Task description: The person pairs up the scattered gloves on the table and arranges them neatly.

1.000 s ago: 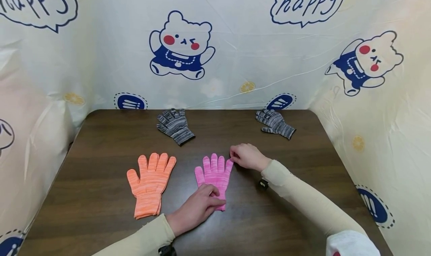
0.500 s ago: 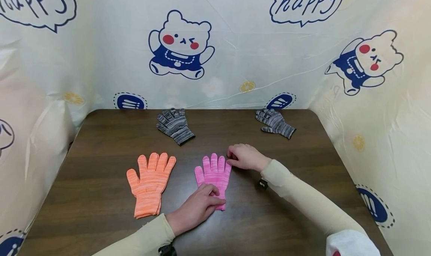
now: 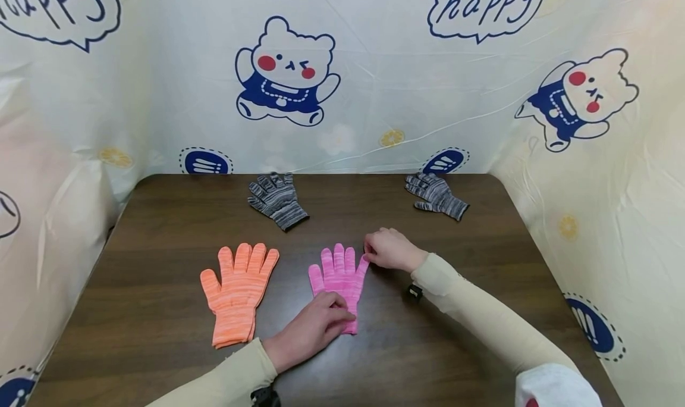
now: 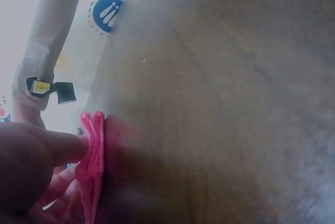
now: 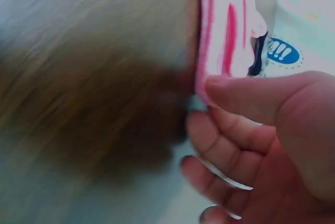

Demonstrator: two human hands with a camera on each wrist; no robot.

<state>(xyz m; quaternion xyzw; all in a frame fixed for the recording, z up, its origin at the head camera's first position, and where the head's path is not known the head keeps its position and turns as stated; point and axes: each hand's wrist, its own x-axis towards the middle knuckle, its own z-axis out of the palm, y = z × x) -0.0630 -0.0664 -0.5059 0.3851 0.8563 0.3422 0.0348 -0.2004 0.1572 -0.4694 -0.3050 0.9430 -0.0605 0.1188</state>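
A pink knit glove (image 3: 340, 273) lies flat on the table with its fingers pointing away. My left hand (image 3: 312, 325) is over its lower part, with thumb and curled fingers on the cuff. In the left wrist view, the thumb touches the ribbed pink glove (image 4: 94, 156), seen almost edge-on. My right hand (image 3: 393, 249) pinches the tip of the glove's outermost right finger. The right wrist view shows the thumb (image 5: 251, 96) on that pink fingertip, and the other fingers curled below. To the left, an orange knit glove (image 3: 239, 294) lies spread out, with another layer edge showing beneath it.
Toward the back edge of the brown wooden table (image 3: 160, 246) lie two grey-black striped gloves, one at left (image 3: 279, 202) and one at right (image 3: 437, 196). A printed curtain (image 3: 374, 68) hangs behind and beside the table.
My right hand shifts slightly left onto the pink glove's outer finger, then back right, and that finger now splays outward a little. The left hand keeps its place.
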